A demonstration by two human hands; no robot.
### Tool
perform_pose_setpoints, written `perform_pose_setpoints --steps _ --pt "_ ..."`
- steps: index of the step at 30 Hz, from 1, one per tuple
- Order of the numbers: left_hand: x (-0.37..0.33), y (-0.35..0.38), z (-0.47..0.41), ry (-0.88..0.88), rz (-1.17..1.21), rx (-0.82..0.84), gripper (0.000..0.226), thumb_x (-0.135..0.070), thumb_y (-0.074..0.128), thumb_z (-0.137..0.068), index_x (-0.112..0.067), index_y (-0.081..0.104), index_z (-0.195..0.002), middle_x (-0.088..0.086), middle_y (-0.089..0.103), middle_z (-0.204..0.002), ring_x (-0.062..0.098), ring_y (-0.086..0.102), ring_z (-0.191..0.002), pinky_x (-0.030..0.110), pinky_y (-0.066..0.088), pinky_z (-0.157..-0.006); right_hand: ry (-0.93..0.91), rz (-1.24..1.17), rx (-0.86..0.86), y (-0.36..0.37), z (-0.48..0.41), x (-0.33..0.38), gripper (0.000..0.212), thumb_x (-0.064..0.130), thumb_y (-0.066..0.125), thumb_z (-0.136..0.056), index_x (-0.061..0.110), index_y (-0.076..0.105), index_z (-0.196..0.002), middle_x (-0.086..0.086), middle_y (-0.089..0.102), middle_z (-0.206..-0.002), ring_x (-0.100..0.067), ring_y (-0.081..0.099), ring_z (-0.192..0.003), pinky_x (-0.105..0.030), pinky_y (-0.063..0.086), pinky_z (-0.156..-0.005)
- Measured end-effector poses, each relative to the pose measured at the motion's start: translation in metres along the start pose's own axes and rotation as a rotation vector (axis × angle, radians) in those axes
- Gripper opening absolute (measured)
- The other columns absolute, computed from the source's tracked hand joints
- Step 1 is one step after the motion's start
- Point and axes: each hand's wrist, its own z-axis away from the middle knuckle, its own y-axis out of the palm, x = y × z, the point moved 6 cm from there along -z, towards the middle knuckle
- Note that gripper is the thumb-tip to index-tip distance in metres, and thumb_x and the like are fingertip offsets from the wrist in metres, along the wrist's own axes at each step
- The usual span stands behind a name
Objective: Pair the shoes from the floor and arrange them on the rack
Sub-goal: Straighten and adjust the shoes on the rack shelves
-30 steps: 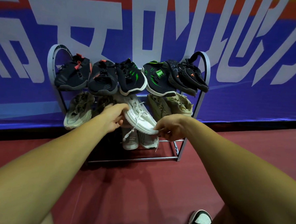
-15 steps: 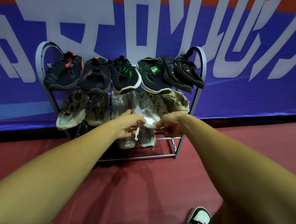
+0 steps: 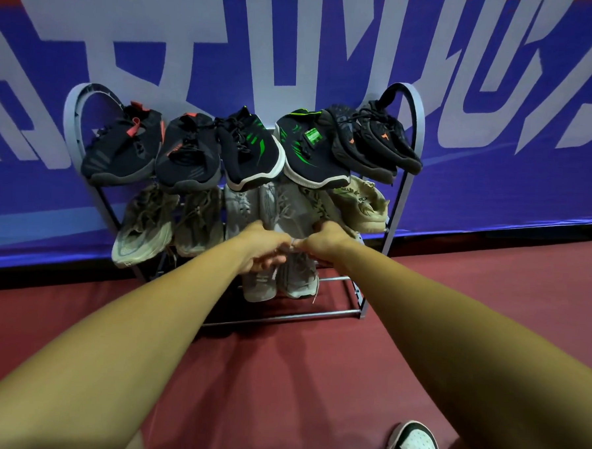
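Note:
A grey metal shoe rack (image 3: 283, 317) stands against the wall. Black shoes fill its top shelf, one pair with green stripes (image 3: 250, 153). The middle shelf carries khaki shoes (image 3: 143, 226) on the left, two white shoes in the centre and beige shoes (image 3: 361, 203) on the right. My left hand (image 3: 264, 252) and my right hand (image 3: 324, 241) meet at the toe of the right white shoe (image 3: 283, 206), and both grip its front end with curled fingers. The other white shoe (image 3: 240, 207) lies just left of it. Another pale pair (image 3: 277, 285) sits on the bottom shelf.
A blue banner with large white letters (image 3: 496, 166) covers the wall behind the rack. Red floor (image 3: 279, 378) spreads in front. My own black-and-white shoe (image 3: 413, 446) shows at the bottom right.
The white shoe has gone from tilted in front of the rack to lying on the middle shelf beside its mate. Both hands have come together at its toe.

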Motion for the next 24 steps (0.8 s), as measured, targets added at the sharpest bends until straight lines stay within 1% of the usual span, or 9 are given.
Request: perform_pose_setpoints --steps 4,7,10,12,13,16,19,22,24 --pt "-0.003 0.002 -0.007 0.021 -0.04 -0.068 0.055 -0.007 0.071 -0.085 -0.026 0.021 -0.072 0.009 0.062 -0.079 0.01 0.051 -0.055 0.019 0.031 -0.043 -0.019 0.048 0.036 0.003 -0.005 0.003 0.05 0.029 0.08 -0.081 -0.001 0.063 -0.117 -0.017 0.071 -0.109 -0.028 0.069 -0.092 -0.042 0.058 -0.089" --pt "-0.01 0.004 -0.009 0.022 -0.01 -0.073 0.043 0.0 0.064 -0.089 -0.021 0.03 -0.071 0.008 0.06 -0.071 0.011 0.053 -0.053 0.014 0.029 -0.035 -0.049 0.093 0.071 0.003 -0.011 0.009 0.047 0.028 0.074 -0.086 0.002 0.061 -0.124 -0.016 0.07 -0.113 -0.027 0.069 -0.093 -0.04 0.057 -0.089" --pt "-0.009 0.004 -0.011 -0.031 -0.044 -0.036 0.023 0.0 0.063 -0.09 -0.01 0.047 -0.075 0.006 0.065 -0.064 0.011 0.058 -0.047 0.012 0.029 -0.033 -0.057 0.206 0.086 0.001 -0.012 0.011 0.053 0.035 0.073 -0.087 0.003 0.06 -0.127 -0.014 0.068 -0.119 -0.03 0.068 -0.103 -0.041 0.056 -0.093" --pt "-0.011 0.001 -0.011 -0.069 -0.103 -0.001 0.002 -0.001 0.062 -0.089 -0.002 0.061 -0.09 0.005 0.068 -0.066 0.009 0.059 -0.038 0.011 0.03 -0.031 -0.069 0.235 0.088 -0.001 -0.01 0.011 0.052 0.038 0.072 -0.088 0.004 0.061 -0.124 -0.016 0.069 -0.114 -0.029 0.069 -0.091 -0.037 0.057 -0.083" --pt "-0.012 0.0 -0.013 -0.087 -0.132 0.023 0.01 -0.003 0.06 -0.089 -0.002 0.063 -0.099 0.007 0.07 -0.076 0.009 0.059 -0.038 0.012 0.031 -0.031 -0.068 0.235 0.094 -0.002 -0.009 0.011 0.05 0.038 0.071 -0.089 0.004 0.061 -0.122 -0.017 0.07 -0.107 -0.028 0.067 -0.08 -0.036 0.056 -0.073" --pt "-0.021 -0.009 -0.008 -0.101 -0.203 0.017 0.011 -0.011 0.054 -0.091 -0.006 0.061 -0.098 0.009 0.067 -0.081 0.011 0.054 -0.045 0.013 0.038 -0.037 -0.061 0.204 0.116 -0.006 -0.002 0.01 0.044 0.034 0.071 -0.089 0.004 0.059 -0.119 -0.013 0.062 -0.082 -0.023 0.057 -0.058 -0.031 0.048 -0.051" --pt "-0.024 -0.014 -0.007 0.051 -0.271 -0.051 0.007 -0.011 0.056 -0.088 -0.012 0.055 -0.095 0.009 0.061 -0.07 0.017 0.054 -0.049 0.022 0.044 -0.05 -0.084 0.199 0.096 -0.018 0.005 0.012 0.04 0.028 0.071 -0.089 0.002 0.061 -0.117 -0.014 0.064 -0.09 -0.026 0.064 -0.071 -0.036 0.057 -0.063" --pt "-0.025 -0.002 0.0 0.201 -0.422 -0.058 0.004 -0.012 0.061 -0.085 -0.01 0.06 -0.088 0.009 0.063 -0.068 0.026 0.059 -0.061 0.024 0.042 -0.051 -0.127 0.208 0.07 -0.037 0.017 0.01 0.013 0.02 0.069 -0.088 0.009 0.064 -0.089 -0.001 0.06 -0.075 -0.013 0.054 -0.061 -0.021 0.047 -0.051" --pt "-0.03 0.006 0.006 0.235 -0.509 -0.084 0.012 -0.019 0.063 -0.082 -0.01 0.067 -0.089 0.01 0.069 -0.078 0.032 0.067 -0.081 0.027 0.047 -0.063 -0.131 0.194 0.034 -0.053 0.024 0.006 0.011 0.016 0.067 -0.089 0.014 0.06 -0.08 0.004 0.057 -0.068 -0.009 0.052 -0.059 -0.019 0.044 -0.052"
